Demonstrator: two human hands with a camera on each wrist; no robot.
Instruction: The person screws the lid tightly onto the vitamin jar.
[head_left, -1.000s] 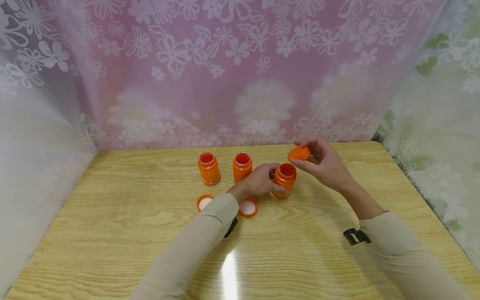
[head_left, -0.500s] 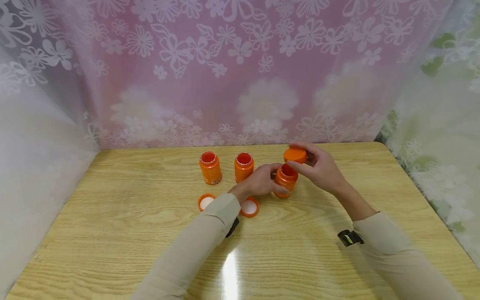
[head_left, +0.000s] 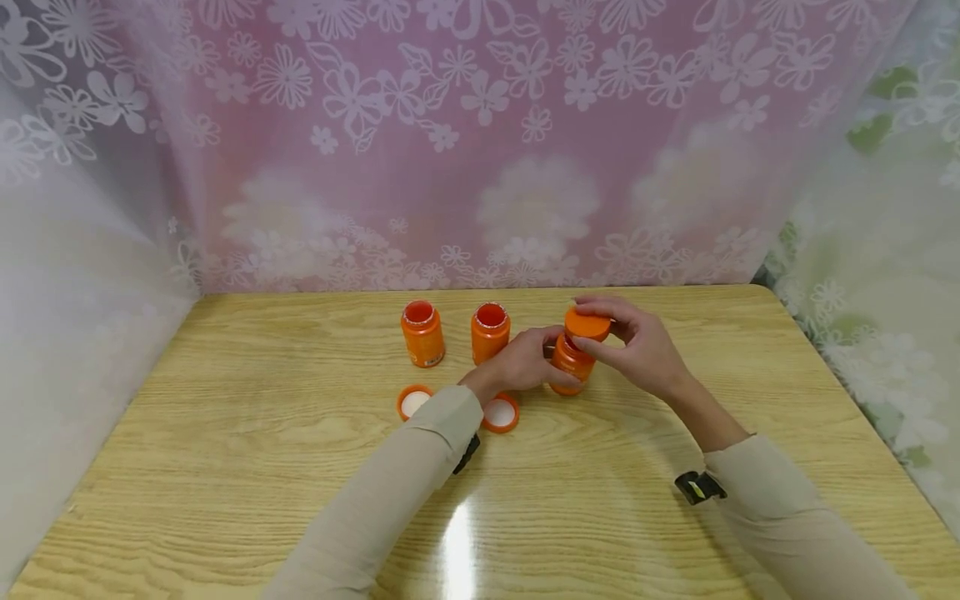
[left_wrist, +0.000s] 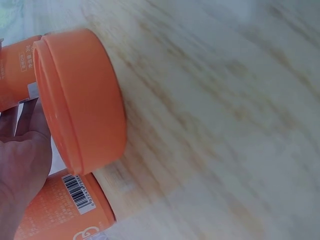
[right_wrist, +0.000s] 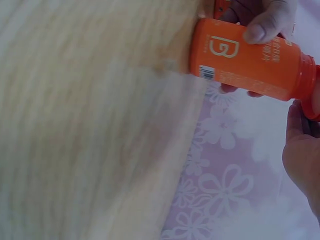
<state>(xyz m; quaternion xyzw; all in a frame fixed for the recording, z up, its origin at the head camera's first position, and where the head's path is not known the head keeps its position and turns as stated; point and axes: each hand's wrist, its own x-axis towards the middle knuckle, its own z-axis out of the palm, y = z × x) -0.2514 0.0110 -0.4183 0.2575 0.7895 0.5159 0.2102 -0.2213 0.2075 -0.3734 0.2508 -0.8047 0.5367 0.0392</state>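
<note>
In the head view my left hand point(head_left: 521, 360) grips the rightmost orange bottle point(head_left: 576, 360), which stands upright on the table. Thumb and fingers of my right hand point(head_left: 647, 348) pinch an orange screw cap point(head_left: 587, 323) at that bottle's mouth. The cap sits slightly tilted; whether its thread has caught I cannot tell. From the right wrist, the bottle's printed side point(right_wrist: 240, 55) shows, with the left thumb across it. Two more orange bottles stand uncapped to the left, one at the far left point(head_left: 422, 337) and one in the middle point(head_left: 490, 333), partly behind my left hand.
Two loose caps lie with white linings up before the uncapped bottles: a left cap point(head_left: 415, 403), partly covered by my sleeve, and a right cap point(head_left: 500, 413) beside my left wrist. The wood-grain table point(head_left: 247, 433) ends at a pink flowered curtain point(head_left: 420, 200).
My right hand has brought the cap left and down, from beside the bottle's mouth onto it, turning it level. My left hand keeps its hold on the bottle.
</note>
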